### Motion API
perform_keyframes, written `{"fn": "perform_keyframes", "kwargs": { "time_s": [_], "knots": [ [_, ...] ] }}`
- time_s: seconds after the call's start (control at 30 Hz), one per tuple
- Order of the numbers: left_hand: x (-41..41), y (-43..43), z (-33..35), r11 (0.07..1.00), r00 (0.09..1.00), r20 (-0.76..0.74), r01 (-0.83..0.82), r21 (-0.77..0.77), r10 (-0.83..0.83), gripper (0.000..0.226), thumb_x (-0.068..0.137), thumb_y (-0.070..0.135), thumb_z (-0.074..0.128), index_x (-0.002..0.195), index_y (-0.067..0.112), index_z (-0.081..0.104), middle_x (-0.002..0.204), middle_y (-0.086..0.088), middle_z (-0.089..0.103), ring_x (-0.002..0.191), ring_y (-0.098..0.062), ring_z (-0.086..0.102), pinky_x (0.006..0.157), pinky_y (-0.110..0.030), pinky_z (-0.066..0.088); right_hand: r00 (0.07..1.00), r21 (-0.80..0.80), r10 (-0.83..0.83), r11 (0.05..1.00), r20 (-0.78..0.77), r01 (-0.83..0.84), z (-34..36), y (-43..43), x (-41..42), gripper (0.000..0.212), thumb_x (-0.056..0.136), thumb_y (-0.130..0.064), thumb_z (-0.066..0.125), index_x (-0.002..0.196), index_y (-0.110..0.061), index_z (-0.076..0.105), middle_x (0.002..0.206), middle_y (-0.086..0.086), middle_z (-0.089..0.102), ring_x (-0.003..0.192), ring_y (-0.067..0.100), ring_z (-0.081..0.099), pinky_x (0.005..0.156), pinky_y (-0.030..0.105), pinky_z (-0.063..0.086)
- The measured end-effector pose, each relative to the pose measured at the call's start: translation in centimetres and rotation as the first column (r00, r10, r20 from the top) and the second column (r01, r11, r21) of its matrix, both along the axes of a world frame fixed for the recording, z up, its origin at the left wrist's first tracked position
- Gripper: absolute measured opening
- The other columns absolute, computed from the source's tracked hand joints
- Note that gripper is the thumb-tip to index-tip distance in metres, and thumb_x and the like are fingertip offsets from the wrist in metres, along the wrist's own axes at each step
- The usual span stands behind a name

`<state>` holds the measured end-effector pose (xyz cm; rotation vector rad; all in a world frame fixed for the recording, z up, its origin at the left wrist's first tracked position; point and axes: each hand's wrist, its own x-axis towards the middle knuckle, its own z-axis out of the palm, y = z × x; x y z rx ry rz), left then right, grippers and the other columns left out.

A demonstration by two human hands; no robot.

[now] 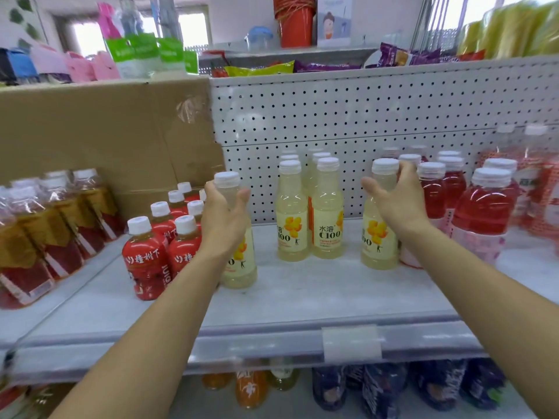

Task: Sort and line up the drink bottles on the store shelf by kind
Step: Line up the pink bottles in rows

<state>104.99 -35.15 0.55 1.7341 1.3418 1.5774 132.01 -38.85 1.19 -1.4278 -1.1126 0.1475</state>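
Left hand (222,220) grips a pale-yellow C100 bottle (240,267) at the shoulder, thumb on its right side, fingers on its left. The bottle is upright, base on the shelf (302,297) below the wrist. Right hand (396,201) is curled round a second yellow bottle (378,243), thumb left of the neck, fingers behind the cap. It is also upright on the shelf.

Between the two hands: matching yellow bottles (326,213) in two rows, running back to the pegboard (332,110). Just left of the first grip: red-label bottles (145,261). Just right of the second: pink-red bottles (484,207). Far left: shrink-wrapped amber bottles (45,237), with cardboard (90,131) behind them.
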Motion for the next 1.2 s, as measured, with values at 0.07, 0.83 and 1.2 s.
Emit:
{"fn": "perform_keyframes", "kwargs": {
  "time_s": [0.07, 0.83, 1.2],
  "knots": [
    [0.4, -0.1, 0.2, 0.998, 0.998, 0.011, 0.065, -0.009, -0.065, 0.037, 0.1, 0.036, 0.053, 0.127, 0.015, 0.039, 0.105, 0.005, 0.056, 0.099, -0.015, 0.056, 0.074, -0.025, 0.044, 0.999, -0.003, 0.034, 0.999, 0.011, -0.034, 0.7, 0.1, -0.5, 0.038, 0.089, -0.032, 0.07, 0.118, -0.014, 0.053, 0.112, 0.001, 0.062, 0.102, 0.019, 0.061, 0.082, 0.032, 0.046],
    [3.0, -0.4, -9.0, 0.914, 0.939, -0.127, 0.27, -0.303, -0.319, 0.073, 0.05, 0.057, 0.086, 0.106, 0.05, 0.041, 0.124, 0.006, 0.059, 0.113, -0.01, 0.061, 0.098, -0.04, 0.053, 0.938, -0.308, 0.339, 0.903, 0.076, -0.301, -8.7, -2.3, -4.4, 0.072, 0.071, -0.027, 0.086, 0.123, -0.021, 0.036, 0.111, -0.012, 0.053, 0.1, 0.002, 0.058, 0.077, 0.015, 0.048],
    [4.3, -0.1, -9.1, 0.931, 0.933, -0.166, 0.278, -0.235, -0.32, 0.075, 0.061, 0.041, 0.091, 0.12, 0.028, 0.047, 0.119, 0.004, 0.061, 0.108, -0.011, 0.063, 0.09, -0.037, 0.057, 0.92, -0.304, 0.393, 0.875, -0.007, -0.376, -8.4, -2.8, -4.7, 0.066, 0.077, -0.02, 0.083, 0.124, -0.018, 0.036, 0.11, -0.014, 0.056, 0.097, -0.007, 0.055, 0.069, 0.003, 0.045]
  ]
}}
